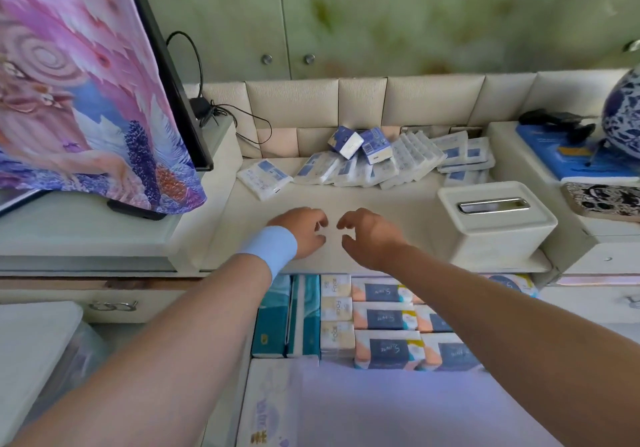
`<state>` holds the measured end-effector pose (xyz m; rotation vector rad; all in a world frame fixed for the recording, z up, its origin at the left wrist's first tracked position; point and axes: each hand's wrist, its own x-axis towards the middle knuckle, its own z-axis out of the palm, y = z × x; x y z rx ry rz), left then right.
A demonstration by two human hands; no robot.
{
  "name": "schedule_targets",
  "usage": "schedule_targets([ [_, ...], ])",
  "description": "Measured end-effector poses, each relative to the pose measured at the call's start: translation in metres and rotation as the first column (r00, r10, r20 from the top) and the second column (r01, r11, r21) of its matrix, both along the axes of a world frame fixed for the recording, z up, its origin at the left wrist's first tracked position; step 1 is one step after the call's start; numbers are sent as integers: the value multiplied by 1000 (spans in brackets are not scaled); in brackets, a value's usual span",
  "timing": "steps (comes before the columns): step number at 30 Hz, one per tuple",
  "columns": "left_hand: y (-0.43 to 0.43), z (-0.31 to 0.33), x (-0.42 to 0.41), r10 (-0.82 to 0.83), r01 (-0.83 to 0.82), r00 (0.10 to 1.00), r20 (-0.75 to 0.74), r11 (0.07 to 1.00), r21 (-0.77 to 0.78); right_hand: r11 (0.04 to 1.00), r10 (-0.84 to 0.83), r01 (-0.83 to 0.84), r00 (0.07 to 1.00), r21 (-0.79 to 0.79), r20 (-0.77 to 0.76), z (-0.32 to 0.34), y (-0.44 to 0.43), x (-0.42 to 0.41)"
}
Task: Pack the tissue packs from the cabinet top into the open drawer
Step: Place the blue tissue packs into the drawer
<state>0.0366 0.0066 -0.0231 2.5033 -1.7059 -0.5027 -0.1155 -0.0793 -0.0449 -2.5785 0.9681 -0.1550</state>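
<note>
Several small white-and-blue tissue packs [374, 164] lie in a loose heap at the back of the cream cabinet top [363, 200]. One pack [264, 177] lies apart at the left. Two blue-and-white packs [360, 143] sit on top of the heap. My left hand [302, 232], with a light blue wristband, and my right hand [367, 237] hover side by side over the bare front of the cabinet top, fingers loosely curled, holding nothing. Below them the open drawer [346, 349] holds rows of larger tissue packs in teal, cream and peach-and-navy wrappers.
A white tissue box [495, 221] stands at the right of the cabinet top. A screen draped in pink-purple cloth [79, 83] stands on the raised left section, cables behind it. On the right raised section are a blue book [571, 155] and a blue-white vase [623, 117].
</note>
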Motion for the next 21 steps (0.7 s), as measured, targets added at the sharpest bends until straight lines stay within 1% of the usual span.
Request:
schedule_targets([
  [3,-34,7,20,55,-54,998,11,997,-46,999,-30,30,1000,-25,8,6,-26,20],
  [6,-74,8,37,96,-95,995,4,989,-114,994,-48,46,999,-98,-17,6,-60,39],
  [10,-128,7,49,124,-133,991,-51,967,-219,972,-100,85,993,-218,-58,8,-107,65],
  [13,-159,2,55,135,-167,983,-126,941,-295,948,-135,101,986,-302,-93,10,-142,86],
  [17,-183,-11,69,148,-197,974,-173,931,-307,910,-193,141,976,-390,-100,11,-184,114],
  [19,-189,-17,77,161,-200,975,-151,934,-295,902,-212,126,962,-413,-170,9,-202,129],
  [21,-191,-24,86,165,-197,978,-130,935,-294,905,-240,157,955,-395,-172,5,-211,141],
])
